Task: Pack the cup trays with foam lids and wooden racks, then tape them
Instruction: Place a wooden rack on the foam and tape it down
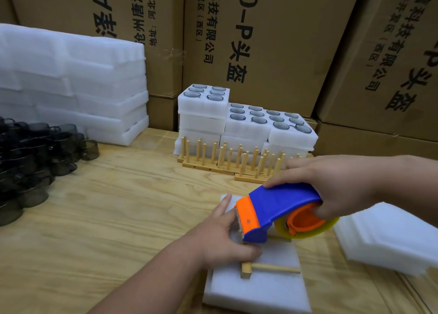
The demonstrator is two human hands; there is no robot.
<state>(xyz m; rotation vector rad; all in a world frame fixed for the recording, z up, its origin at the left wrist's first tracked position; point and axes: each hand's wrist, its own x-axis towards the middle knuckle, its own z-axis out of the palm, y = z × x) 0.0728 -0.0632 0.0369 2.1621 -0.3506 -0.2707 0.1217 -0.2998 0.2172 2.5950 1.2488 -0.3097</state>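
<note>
**Taping a lidded tray on the plywood table**

Left hand [224, 236]: reaches in from lower left, palm down on the foam lid [258, 287] of the near tray. Index finger straight, pointing toward the far left corner of the lid; the thumb lies over the wooden rack [246, 269], which sits flat on the lid with one peg pointing right. Fingers look relaxed, pressing, not curled.

Right hand [336, 188]: comes in from the right, fingers curled through the core of the tape dispenser [277, 215], thumb along its blue top. The orange toothed blade end points left and down, just beside the left hand's fingers. The roll of yellowish tape [308, 230] hangs at the dispenser's rear.

Containers, left to right: a heap of dark smoky cups [35, 157] at the left edge; a tall stack of white foam sheets [71, 83] behind it; mid-table, stacked foam trays [246, 128] with cups seated in round holes, six holes per tray; a row of upright peg racks [227, 159] in front; a pile of spare foam lids [388, 240] at far right.

Writing: cardboard boxes [272, 41] behind carry upside-down black print, including "科技有限公司", "头盔" and "(西区)".
</note>
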